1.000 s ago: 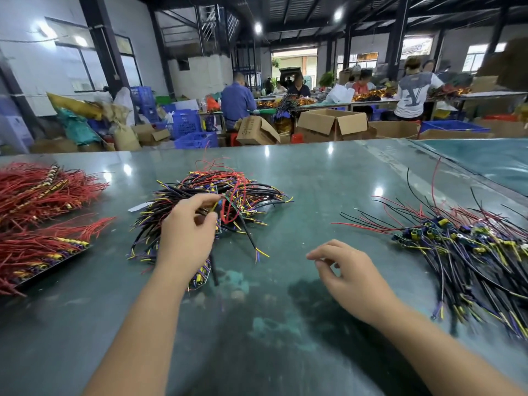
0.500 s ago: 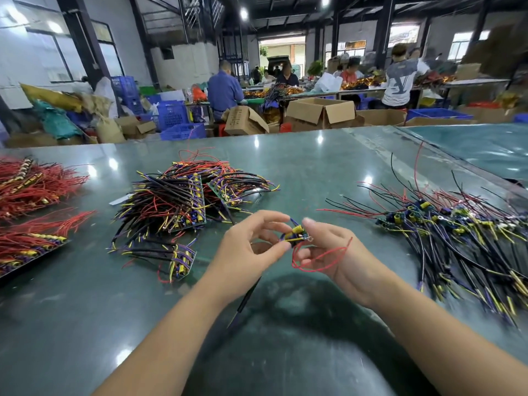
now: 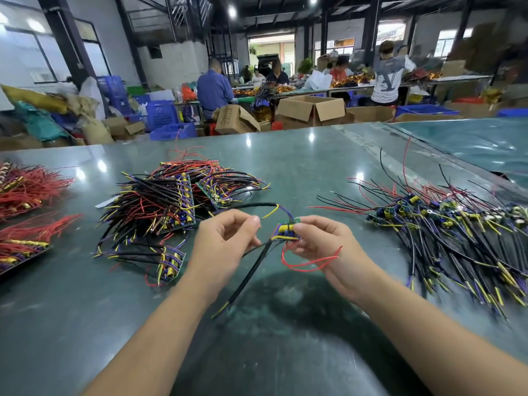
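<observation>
Above the green table point(image 3: 314, 167), my right hand point(image 3: 323, 247) pinches a small green circuit board point(image 3: 287, 230) with yellow parts and purple, yellow, black and red wires. A red wire loop point(image 3: 308, 262) hangs over that hand. My left hand point(image 3: 225, 244) is just left of the board, fingers curled around one of its black sleeved wires point(image 3: 251, 272), which hangs down toward the table. Another black wire arcs over the left hand's fingers.
A heap of wired boards point(image 3: 171, 204) lies left of centre, and a spread pile of separate wired boards point(image 3: 445, 227) lies right. Red wire bundles point(image 3: 25, 190) sit at the far left. Cardboard boxes, blue crates and working people fill the background.
My left hand took a wired board from the left heap and brought it to centre. The right hand now pinches it, and the hands have drawn slightly apart with wires stretched out.
</observation>
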The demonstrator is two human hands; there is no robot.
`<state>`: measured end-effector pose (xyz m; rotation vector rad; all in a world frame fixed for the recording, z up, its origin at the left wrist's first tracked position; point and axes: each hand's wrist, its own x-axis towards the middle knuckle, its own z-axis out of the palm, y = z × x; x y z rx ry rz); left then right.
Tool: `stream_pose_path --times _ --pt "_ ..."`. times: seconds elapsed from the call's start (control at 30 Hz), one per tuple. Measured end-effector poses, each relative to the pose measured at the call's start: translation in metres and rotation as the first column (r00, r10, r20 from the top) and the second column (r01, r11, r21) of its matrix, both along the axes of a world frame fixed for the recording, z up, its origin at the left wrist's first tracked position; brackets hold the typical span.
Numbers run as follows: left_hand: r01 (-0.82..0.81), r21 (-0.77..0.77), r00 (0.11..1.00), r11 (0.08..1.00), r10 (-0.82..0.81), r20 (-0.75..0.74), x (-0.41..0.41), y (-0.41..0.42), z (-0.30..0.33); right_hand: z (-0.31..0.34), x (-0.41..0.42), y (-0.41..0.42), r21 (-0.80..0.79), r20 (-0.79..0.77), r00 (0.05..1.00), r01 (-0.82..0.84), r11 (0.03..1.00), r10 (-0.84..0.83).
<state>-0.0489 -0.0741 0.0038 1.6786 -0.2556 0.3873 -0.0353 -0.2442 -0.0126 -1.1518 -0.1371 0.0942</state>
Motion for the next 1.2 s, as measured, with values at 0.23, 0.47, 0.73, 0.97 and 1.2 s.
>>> stream_pose_path --times 0.23,0.47,0.73,0.97,1.2 --pt "0.039 -0.312 0.935 0.949 -0.144 -0.323 0.004 0.010 0.001 0.003 0.001 -0.004 0.162 0.010 1.000 -0.011 0.987 0.009" --pt "0.357 -0.264 0.883 0.896 -0.416 -0.218 0.004 0.001 -0.014 -0.004 -0.002 0.002 0.067 0.003 0.986 -0.165 0.984 0.165" --pt "0.280 -0.253 0.925 0.926 -0.331 -0.187 0.005 -0.004 -0.018 -0.002 -0.005 0.002 -0.064 0.038 0.974 -0.222 0.973 0.225" --pt "0.201 -0.176 0.946 0.964 -0.238 -0.219 0.004 -0.005 -0.020 -0.004 -0.004 0.001 -0.070 -0.020 0.975 -0.221 0.973 0.220" --pt "0.294 -0.243 0.906 0.924 -0.350 -0.236 0.005 0.000 -0.019 -0.005 -0.001 -0.001 -0.077 -0.032 0.981 -0.191 0.979 0.189"
